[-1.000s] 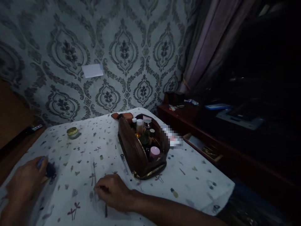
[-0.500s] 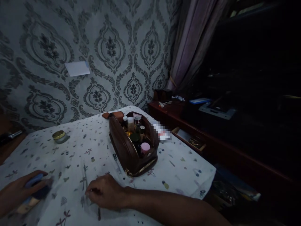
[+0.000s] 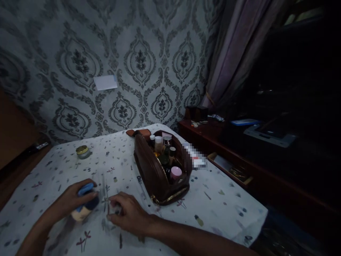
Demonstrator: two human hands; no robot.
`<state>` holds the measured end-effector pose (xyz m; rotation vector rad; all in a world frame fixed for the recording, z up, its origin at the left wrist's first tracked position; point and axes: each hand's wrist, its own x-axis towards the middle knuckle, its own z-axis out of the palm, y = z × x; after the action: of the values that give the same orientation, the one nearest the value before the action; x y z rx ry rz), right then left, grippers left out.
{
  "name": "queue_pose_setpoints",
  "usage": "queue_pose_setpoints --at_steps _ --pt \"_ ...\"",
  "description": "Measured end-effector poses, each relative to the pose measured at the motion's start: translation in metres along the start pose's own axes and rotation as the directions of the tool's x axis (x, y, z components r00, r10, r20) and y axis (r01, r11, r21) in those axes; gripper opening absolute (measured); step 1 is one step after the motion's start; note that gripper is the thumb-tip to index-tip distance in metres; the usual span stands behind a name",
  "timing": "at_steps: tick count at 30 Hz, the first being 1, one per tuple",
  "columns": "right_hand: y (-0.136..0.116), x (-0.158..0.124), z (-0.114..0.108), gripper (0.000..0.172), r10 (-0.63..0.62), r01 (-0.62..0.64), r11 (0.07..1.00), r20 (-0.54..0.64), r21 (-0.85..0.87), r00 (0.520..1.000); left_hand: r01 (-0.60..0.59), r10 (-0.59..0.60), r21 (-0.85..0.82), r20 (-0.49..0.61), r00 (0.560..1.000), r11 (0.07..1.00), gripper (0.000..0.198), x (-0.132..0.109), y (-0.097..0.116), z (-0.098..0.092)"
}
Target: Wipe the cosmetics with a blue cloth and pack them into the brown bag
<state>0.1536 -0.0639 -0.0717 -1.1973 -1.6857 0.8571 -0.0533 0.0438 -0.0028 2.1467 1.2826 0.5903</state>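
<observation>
My left hand (image 3: 69, 198) grips a small container (image 3: 81, 213) with a blue top, a dark middle and a pale beige lower part, tilted over the cloth. Its exact kind is hard to make out in the dim, smeared view. To the right of it, my right hand (image 3: 130, 213) is half curled, thumb and fingers apart, with nothing visible between them. Just beyond that hand stands an unzipped brown toiletry bag (image 3: 147, 167). Inside the bag are several bottles and jars, among them a pink-lidded jar (image 3: 176, 173) and a white-capped bottle (image 3: 158, 144).
A glass jar with a gold rim (image 3: 83, 152) sits at the back left of the patterned tablecloth (image 3: 213, 199). Behind the bag lies an orange-brown item (image 3: 144, 133). On the right, a dark red desk (image 3: 183, 124) has a pulled-out drawer (image 3: 230, 170).
My left hand has moved right with the container, nearer my right hand. My right hand's fingers have spread apart. The whole view has shifted, so the bag appears farther right.
</observation>
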Motion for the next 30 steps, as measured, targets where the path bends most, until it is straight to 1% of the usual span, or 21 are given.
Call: queue_pose_setpoints --at_steps 1,2,4,5,8,10,11,12,13,15,18,20,22,25,27,30 --pt "0.001 0.001 0.000 0.053 0.005 -0.005 1.000 -0.007 0.030 1.000 0.010 -0.006 -0.078 0.054 0.999 0.997 0.044 0.002 0.011 0.005" --pt "0.002 0.003 -0.001 0.058 0.016 -0.015 0.997 -0.010 0.073 1.000 0.015 -0.006 -0.148 0.058 0.998 0.989 0.043 0.003 0.020 0.012" --pt "0.003 0.006 -0.003 0.061 0.058 -0.051 0.981 -0.028 0.189 0.998 0.026 -0.038 -0.292 -0.037 0.999 0.956 0.043 0.004 0.034 0.029" --pt "0.005 0.007 -0.005 0.061 0.084 -0.072 0.961 -0.035 0.265 0.996 0.032 -0.058 -0.357 -0.062 0.996 0.933 0.042 0.004 0.038 0.039" --pt "0.013 0.012 -0.008 0.058 0.131 -0.080 0.900 -0.090 0.428 0.987 0.030 -0.103 -0.534 -0.109 0.989 0.845 0.041 0.003 0.039 0.065" --pt "0.019 0.015 -0.009 0.059 0.133 -0.086 0.873 -0.065 0.479 0.989 0.011 -0.118 -0.606 -0.136 0.984 0.796 0.041 0.003 0.036 0.076" --pt "0.022 0.016 -0.009 0.060 0.137 -0.094 0.866 -0.052 0.491 0.989 -0.008 -0.097 -0.619 -0.136 0.986 0.785 0.041 0.002 0.033 0.078" --pt "0.024 0.016 -0.010 0.063 0.136 -0.100 0.865 -0.039 0.492 0.990 -0.041 -0.068 -0.621 -0.151 0.986 0.783 0.040 0.002 0.032 0.079" --pt "0.027 0.016 -0.010 0.065 0.139 -0.106 0.868 -0.032 0.485 0.990 -0.052 -0.063 -0.619 -0.163 0.985 0.784 0.040 0.001 0.030 0.079" --pt "0.031 0.016 -0.010 0.066 0.143 -0.111 0.881 -0.036 0.459 0.989 -0.093 -0.027 -0.590 -0.192 0.981 0.802 0.040 0.000 0.029 0.078" --pt "0.036 0.016 -0.009 0.067 0.124 -0.092 0.906 -0.051 0.414 0.991 -0.157 0.045 -0.538 -0.216 0.975 0.828 0.046 -0.002 0.027 0.076" --pt "0.038 0.017 -0.007 0.073 0.115 -0.080 0.921 -0.071 0.382 0.991 -0.158 0.051 -0.541 -0.207 0.977 0.826 0.054 -0.004 0.027 0.076" --pt "0.038 0.016 -0.005 0.081 0.119 -0.082 0.934 -0.087 0.347 0.989 -0.136 0.032 -0.556 -0.192 0.981 0.820 0.059 -0.006 0.027 0.075" --pt "0.036 0.016 -0.006 0.088 0.141 -0.101 0.953 -0.124 0.286 0.982 -0.136 0.024 -0.508 -0.222 0.975 0.851 0.055 -0.008 0.028 0.075" --pt "0.033 0.017 -0.008 0.081 0.139 -0.101 0.971 -0.168 0.215 0.976 -0.180 0.066 -0.408 -0.278 0.958 0.895 0.047 -0.010 0.028 0.075" --pt "0.027 0.018 -0.013 0.057 0.070 -0.057 0.996 -0.202 0.071 0.977 -0.295 0.208 -0.203 -0.362 0.909 0.934 0.037 -0.012 0.031 0.075"
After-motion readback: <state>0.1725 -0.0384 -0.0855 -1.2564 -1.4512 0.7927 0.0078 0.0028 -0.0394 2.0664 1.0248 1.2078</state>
